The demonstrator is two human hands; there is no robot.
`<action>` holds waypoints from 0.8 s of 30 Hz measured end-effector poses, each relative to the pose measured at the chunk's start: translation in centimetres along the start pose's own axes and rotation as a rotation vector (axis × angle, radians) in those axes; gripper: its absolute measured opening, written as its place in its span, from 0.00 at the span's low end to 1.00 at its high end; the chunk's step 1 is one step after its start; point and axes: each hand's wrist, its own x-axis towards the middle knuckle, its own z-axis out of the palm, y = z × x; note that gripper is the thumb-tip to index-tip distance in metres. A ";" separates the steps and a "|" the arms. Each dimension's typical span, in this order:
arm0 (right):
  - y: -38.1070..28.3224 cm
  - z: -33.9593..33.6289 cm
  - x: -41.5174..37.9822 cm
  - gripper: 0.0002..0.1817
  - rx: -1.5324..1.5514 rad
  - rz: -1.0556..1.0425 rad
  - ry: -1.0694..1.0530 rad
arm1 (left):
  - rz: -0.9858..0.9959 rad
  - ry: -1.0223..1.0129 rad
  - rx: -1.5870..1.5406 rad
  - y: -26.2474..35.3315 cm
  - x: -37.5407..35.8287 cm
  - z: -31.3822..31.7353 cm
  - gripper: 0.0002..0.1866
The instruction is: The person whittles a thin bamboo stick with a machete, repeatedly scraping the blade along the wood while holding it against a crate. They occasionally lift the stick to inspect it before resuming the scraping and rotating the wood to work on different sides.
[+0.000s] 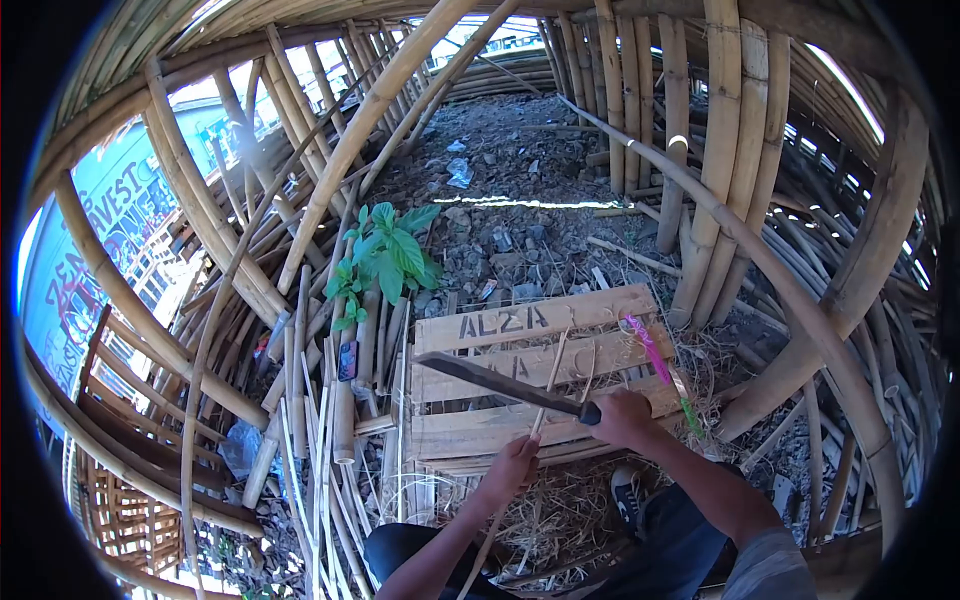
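Observation:
My right hand [622, 418] is wrapped round the dark handle of a machete [495, 380], whose long blade points left above a wooden crate [440, 332]. In my left hand [512, 465] is a thin bamboo strip [553, 365], gripped near the crate's front edge. The strip slants up over the slats and crosses the blade in this view; its lower end runs down between my legs. Stencilled letters mark the crate's top. Another thin sliver [589, 372] lies to the right of the strip. A pink and green cord [655, 358] lies along the crate's right side.
Bamboo shavings [555, 530] cover the ground by my shoe [628, 500]. Cut bamboo strips [325, 480] lie at the left, with a phone [347, 361] on a pole beside a leafy plant [385, 258]. A long slanting bamboo pole [740, 230] crosses the right side.

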 end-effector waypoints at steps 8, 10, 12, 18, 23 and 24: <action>11.3 0.1 3.9 0.09 0.460 0.519 0.362 | 0.169 0.017 0.072 0.3 -3.3 0.5 0.15; 11.5 -0.4 3.9 0.07 0.760 0.611 0.280 | 0.192 0.064 0.024 0.9 -2.4 -0.7 0.14; 11.5 -0.9 3.0 0.08 1.025 0.529 0.288 | 0.165 0.054 -0.033 0.5 -0.8 -2.4 0.14; 6.1 -1.9 1.3 0.09 0.553 0.415 0.236 | 0.228 0.007 -0.065 1.1 0.8 -1.1 0.14; 0.9 -1.0 1.0 0.14 -0.109 -0.068 0.063 | 0.136 -0.113 -0.261 -0.1 2.0 -1.4 0.15; 0.3 -0.7 1.3 0.14 -0.106 -0.071 0.064 | 0.138 -0.108 -0.260 -0.5 2.0 -1.2 0.15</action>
